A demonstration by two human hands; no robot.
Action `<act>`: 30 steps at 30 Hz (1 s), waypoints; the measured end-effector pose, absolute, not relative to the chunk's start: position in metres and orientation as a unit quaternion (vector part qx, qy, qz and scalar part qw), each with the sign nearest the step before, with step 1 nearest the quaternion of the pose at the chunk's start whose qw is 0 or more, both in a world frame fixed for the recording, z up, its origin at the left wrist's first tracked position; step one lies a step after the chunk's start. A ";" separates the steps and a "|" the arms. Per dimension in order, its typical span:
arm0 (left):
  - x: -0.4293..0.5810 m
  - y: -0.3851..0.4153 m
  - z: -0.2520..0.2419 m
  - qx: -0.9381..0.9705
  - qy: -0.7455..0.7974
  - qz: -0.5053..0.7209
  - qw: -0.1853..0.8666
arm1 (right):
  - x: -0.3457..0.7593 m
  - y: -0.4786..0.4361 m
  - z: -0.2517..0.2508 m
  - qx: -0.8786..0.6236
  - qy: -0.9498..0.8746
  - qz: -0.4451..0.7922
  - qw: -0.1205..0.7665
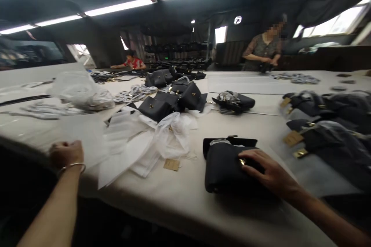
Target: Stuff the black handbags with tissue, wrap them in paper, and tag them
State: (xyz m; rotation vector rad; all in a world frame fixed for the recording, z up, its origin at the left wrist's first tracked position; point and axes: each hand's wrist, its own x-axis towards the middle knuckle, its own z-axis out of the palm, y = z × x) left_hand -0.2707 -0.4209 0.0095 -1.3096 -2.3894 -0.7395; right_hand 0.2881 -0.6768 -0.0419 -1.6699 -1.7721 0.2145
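Note:
A black handbag stands near the front of the table, its flap folded back and pale wrapping showing at its top. My right hand grips the front of this bag, with the thumb and fingers around its gold clasp. On the left, my left hand, with a bangle at the wrist, is closed in a fist at the edge of a thin white sheet. Slight blur softens the fingers there. Between my hands lie more white sheets, a crumpled clear plastic bag and a brown tag.
Several black handbags are heaped mid-table; another bag lies behind mine. Wrapped bags with tags crowd the right side. A plastic bundle sits at the left. Two people work across the table, one farther back.

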 end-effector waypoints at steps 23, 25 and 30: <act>0.082 -0.650 0.004 -0.991 -0.059 -0.100 0.061 | 0.338 -0.707 -0.001 -0.679 -0.558 0.301 0.370; 0.082 -0.643 0.022 -0.996 -0.056 -0.065 -0.013 | 0.329 -0.699 -0.002 -0.702 -0.589 0.231 0.326; 0.084 -0.606 0.049 -0.980 -0.167 -0.101 -0.034 | 0.313 -0.681 -0.002 -0.687 -0.605 0.239 0.325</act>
